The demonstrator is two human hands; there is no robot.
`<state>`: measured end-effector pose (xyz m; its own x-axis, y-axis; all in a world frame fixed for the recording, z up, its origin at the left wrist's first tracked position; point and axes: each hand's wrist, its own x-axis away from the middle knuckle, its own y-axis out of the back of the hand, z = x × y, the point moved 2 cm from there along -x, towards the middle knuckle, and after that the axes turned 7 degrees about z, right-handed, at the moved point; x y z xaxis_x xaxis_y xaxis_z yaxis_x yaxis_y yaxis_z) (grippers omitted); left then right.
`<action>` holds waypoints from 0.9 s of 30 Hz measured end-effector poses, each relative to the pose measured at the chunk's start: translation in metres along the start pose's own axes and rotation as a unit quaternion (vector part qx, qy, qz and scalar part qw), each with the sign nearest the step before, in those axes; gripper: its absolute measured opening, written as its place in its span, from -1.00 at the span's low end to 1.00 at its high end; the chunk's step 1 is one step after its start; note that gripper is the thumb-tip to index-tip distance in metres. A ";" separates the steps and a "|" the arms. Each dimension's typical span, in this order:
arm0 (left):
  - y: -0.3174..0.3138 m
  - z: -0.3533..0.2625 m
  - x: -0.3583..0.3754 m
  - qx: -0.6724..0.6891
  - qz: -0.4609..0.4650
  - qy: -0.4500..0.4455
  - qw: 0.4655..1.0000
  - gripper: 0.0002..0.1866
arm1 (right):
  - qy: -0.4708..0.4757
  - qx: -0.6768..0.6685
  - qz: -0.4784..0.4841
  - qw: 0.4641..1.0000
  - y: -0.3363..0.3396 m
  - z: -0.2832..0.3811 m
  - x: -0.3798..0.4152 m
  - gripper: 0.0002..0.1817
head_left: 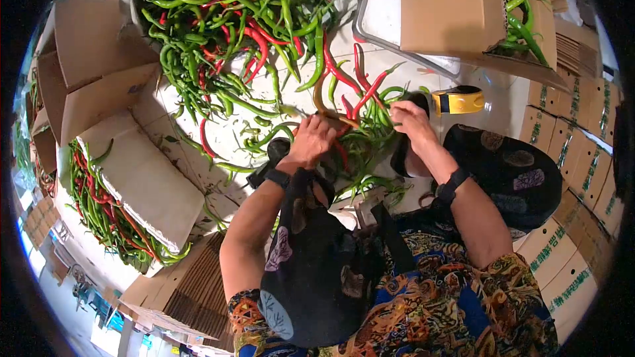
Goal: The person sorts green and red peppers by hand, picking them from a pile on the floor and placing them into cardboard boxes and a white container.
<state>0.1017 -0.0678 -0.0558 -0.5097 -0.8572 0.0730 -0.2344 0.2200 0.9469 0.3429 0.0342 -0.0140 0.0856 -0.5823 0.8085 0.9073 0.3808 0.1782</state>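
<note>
My left hand (314,137) is closed, its fingers curled at one end of a brownish chili pepper (342,119). To the right of it, my right hand (411,122) is also closed, thumb and fingers together beside some green chili peppers (379,118); what it holds, if anything, is hidden. Several red chili peppers (370,94) lie crossed on the floor just beyond my hands. A loose bunch of green chili peppers (360,158) sits between and below them, near my shoes.
A big heap of green and red chili peppers (231,33) spills from a sack ahead. Cardboard boxes (92,43) stand left, another box (456,6) at upper right. A yellow tape roll (458,101) lies right; flattened cartons (192,291) and stacked printed boxes (562,139) flank me.
</note>
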 end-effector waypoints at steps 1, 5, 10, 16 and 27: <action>0.002 -0.007 0.002 0.095 -0.003 0.017 0.995 -0.72 | -0.015 -0.002 0.026 1.000 -0.002 -0.003 0.001 -0.74; 0.033 -0.031 0.000 0.616 0.029 0.236 0.751 -0.89 | -0.098 -0.115 0.130 0.980 -0.017 -0.015 0.020 -0.66; 0.039 -0.043 -0.025 0.696 -0.019 0.143 0.703 -0.84 | -0.028 -0.200 0.256 0.945 -0.050 -0.001 0.036 -0.61; 0.051 -0.014 -0.046 0.300 -0.052 0.104 0.947 -0.70 | -0.083 -0.241 0.126 0.959 -0.013 -0.044 0.016 -0.67; 0.004 0.000 -0.038 0.140 0.015 0.024 0.990 -0.75 | 0.003 -0.237 0.044 0.971 -0.001 0.009 0.028 -0.67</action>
<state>0.1204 -0.0349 -0.0550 -0.4824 -0.8676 0.1211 -0.4435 0.3611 0.8203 0.3403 0.0234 0.0136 0.1734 -0.5676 0.8048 0.9836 0.0581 -0.1709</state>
